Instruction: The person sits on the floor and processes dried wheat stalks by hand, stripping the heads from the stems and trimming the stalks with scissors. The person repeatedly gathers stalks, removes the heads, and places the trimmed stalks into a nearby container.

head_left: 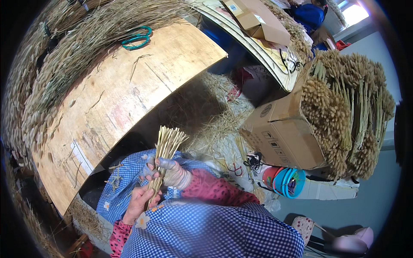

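A bundle of dry straw stalks (pixel 169 138) stands upright, slightly tilted, over the lap, its cut ends fanned out at the top. My right hand (pixel 171 172), with wrapped fingers and a pale wrist covering, closes around the middle of the bundle. Lower down, my left hand (pixel 140 201) grips the same stalks, which run down out of sight against the blue checked apron (pixel 193 229). Loose bits of stalk lie on the cloth beside the hands.
Green-handled scissors (pixel 137 38) lie on a wooden board (pixel 129 93) beside heaped dried grasses (pixel 64 64). At right, a cardboard box (pixel 284 129) holds bundled seed heads (pixel 351 106); near it stand nested plastic buckets (pixel 290 182). Straw litters the floor. Another person (pixel 308 16) is at the top right.
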The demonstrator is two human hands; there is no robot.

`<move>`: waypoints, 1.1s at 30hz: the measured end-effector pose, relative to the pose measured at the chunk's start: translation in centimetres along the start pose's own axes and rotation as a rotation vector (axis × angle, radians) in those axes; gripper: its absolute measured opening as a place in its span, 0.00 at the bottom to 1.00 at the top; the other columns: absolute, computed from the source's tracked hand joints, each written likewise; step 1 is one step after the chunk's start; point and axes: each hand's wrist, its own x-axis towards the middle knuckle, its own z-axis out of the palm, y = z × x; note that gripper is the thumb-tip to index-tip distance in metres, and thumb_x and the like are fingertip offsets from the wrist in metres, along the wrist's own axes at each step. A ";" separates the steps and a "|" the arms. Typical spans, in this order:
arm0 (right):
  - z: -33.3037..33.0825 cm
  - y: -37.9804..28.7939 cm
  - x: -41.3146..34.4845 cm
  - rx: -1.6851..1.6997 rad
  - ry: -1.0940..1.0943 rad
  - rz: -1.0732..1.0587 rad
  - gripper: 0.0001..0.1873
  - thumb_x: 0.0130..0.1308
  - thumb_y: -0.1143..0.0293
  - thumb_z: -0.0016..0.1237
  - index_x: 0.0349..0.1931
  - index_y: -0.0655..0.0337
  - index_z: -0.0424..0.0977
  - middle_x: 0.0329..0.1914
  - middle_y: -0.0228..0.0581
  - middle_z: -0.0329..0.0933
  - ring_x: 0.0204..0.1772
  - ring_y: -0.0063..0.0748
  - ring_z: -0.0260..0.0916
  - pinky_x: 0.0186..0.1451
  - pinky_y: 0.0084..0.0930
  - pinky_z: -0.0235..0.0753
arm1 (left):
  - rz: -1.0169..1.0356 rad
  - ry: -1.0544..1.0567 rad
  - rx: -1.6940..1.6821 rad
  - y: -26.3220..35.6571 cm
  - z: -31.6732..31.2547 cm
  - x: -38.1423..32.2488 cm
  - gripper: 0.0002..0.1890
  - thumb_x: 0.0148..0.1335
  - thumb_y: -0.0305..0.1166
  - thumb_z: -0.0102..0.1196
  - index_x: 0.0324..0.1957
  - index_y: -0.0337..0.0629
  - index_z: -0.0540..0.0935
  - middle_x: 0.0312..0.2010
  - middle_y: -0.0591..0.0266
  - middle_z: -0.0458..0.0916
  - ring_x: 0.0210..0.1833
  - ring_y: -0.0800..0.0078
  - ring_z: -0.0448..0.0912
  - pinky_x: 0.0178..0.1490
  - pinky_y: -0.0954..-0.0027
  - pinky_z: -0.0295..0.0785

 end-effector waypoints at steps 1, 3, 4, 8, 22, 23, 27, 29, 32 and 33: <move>0.2 -0.3 -0.3 -0.061 0.090 0.053 0.21 0.62 0.53 0.54 0.40 0.64 0.72 0.26 0.33 0.73 0.38 0.32 0.75 0.54 0.34 0.73 | 0.000 0.007 0.028 0.1 0.2 0.1 0.17 0.70 0.39 0.45 0.42 0.30 0.75 0.24 0.66 0.74 0.21 0.86 0.66 0.26 0.84 0.62; 0.3 -1.4 -0.8 -0.177 0.150 0.102 0.26 0.60 0.50 0.55 0.46 0.66 0.71 0.32 0.35 0.76 0.42 0.32 0.76 0.52 0.32 0.75 | 0.010 0.018 0.074 0.3 0.5 0.1 0.17 0.70 0.38 0.45 0.41 0.30 0.75 0.24 0.66 0.73 0.21 0.86 0.66 0.26 0.84 0.62; 0.0 -2.3 -0.8 -0.344 0.053 0.076 0.32 0.57 0.49 0.58 0.52 0.66 0.69 0.41 0.38 0.77 0.47 0.30 0.76 0.52 0.29 0.76 | 0.023 0.050 0.140 0.4 0.7 0.0 0.16 0.70 0.38 0.44 0.39 0.30 0.74 0.23 0.66 0.72 0.20 0.86 0.65 0.24 0.83 0.62; -3.5 -8.3 -4.0 -0.820 0.096 -0.062 0.34 0.58 0.52 0.57 0.58 0.68 0.66 0.52 0.44 0.75 0.53 0.36 0.74 0.58 0.32 0.72 | 0.012 0.135 0.047 0.8 1.3 -0.6 0.16 0.70 0.38 0.45 0.37 0.31 0.73 0.21 0.67 0.70 0.18 0.85 0.64 0.21 0.83 0.61; -29.9 -16.3 -20.0 -1.362 1.724 0.427 0.38 0.57 0.42 0.48 0.56 0.68 0.70 0.55 0.64 0.71 0.58 0.55 0.70 0.60 0.38 0.68 | 0.333 0.400 0.187 3.5 0.9 -4.7 0.23 0.67 0.47 0.50 0.34 0.32 0.72 0.16 0.66 0.67 0.13 0.84 0.61 0.15 0.81 0.57; -32.0 -15.8 -20.5 -1.439 1.673 0.391 0.36 0.58 0.43 0.48 0.54 0.69 0.71 0.53 0.63 0.73 0.57 0.55 0.71 0.60 0.38 0.68 | 0.337 0.406 0.198 3.5 1.0 -4.9 0.23 0.67 0.48 0.50 0.34 0.32 0.72 0.16 0.66 0.67 0.13 0.84 0.61 0.15 0.81 0.57; -35.4 -15.5 -20.4 -1.811 1.405 0.354 0.20 0.62 0.56 0.47 0.42 0.66 0.75 0.29 0.46 0.77 0.34 0.44 0.74 0.38 0.36 0.74 | 0.339 0.408 0.208 3.7 1.3 -5.3 0.23 0.66 0.48 0.51 0.33 0.32 0.72 0.16 0.66 0.67 0.13 0.85 0.60 0.15 0.81 0.56; -32.8 -15.6 -17.6 -1.317 1.486 -0.005 0.14 0.64 0.61 0.46 0.39 0.64 0.75 0.24 0.40 0.73 0.26 0.35 0.70 0.29 0.29 0.69 | 0.342 0.413 0.190 3.8 1.4 -5.3 0.23 0.66 0.48 0.51 0.33 0.32 0.72 0.16 0.66 0.67 0.13 0.85 0.60 0.15 0.81 0.55; -23.6 -14.8 -11.7 -1.010 1.242 -0.277 0.08 0.67 0.68 0.44 0.35 0.60 0.75 0.16 0.30 0.67 0.14 0.22 0.64 0.16 0.18 0.61 | 0.332 0.399 0.183 4.1 1.4 -4.7 0.23 0.66 0.47 0.51 0.36 0.29 0.73 0.17 0.67 0.67 0.14 0.85 0.60 0.17 0.82 0.55; -19.4 -14.2 -10.1 -1.059 1.142 -0.235 0.08 0.67 0.69 0.42 0.35 0.61 0.75 0.16 0.29 0.68 0.15 0.19 0.63 0.16 0.17 0.61 | 0.313 0.389 0.196 4.3 1.5 -4.6 0.23 0.66 0.47 0.51 0.37 0.29 0.74 0.17 0.67 0.67 0.15 0.85 0.60 0.17 0.82 0.54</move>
